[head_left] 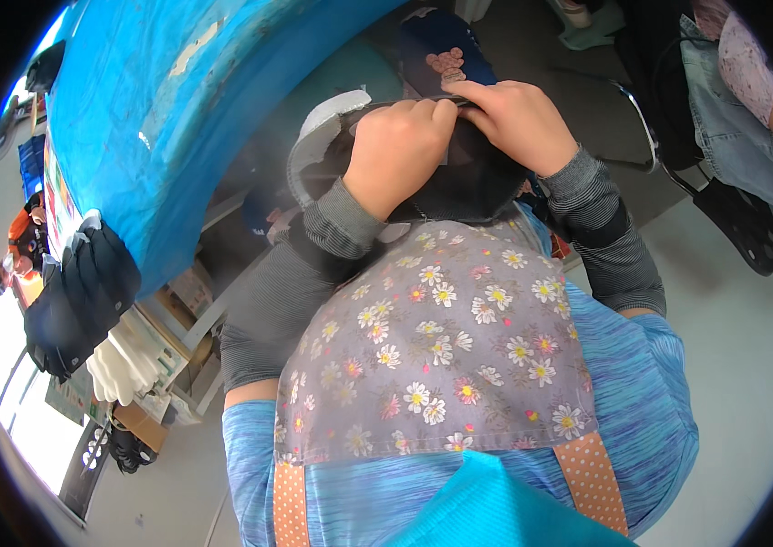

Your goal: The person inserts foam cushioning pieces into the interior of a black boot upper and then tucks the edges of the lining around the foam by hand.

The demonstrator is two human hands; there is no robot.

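Turquoise cloth [491, 510] peaks below both hands [400, 150] [529, 126], curled nearly closed, pinching black fabric [470, 182].

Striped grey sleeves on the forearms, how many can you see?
2. The left sleeve covers the left forearm, up to the wrist of the left hand; the right sleeve covers the right forearm, up to the right hand's wrist. None seems hidden.

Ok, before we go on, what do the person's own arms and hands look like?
The left hand and right hand are bare, with no gloves visible. Dark grey knit sleeves with fine stripes cover both forearms, and a plain black band shows near the right cuff. Higher up are streaked blue shirt sleeves.
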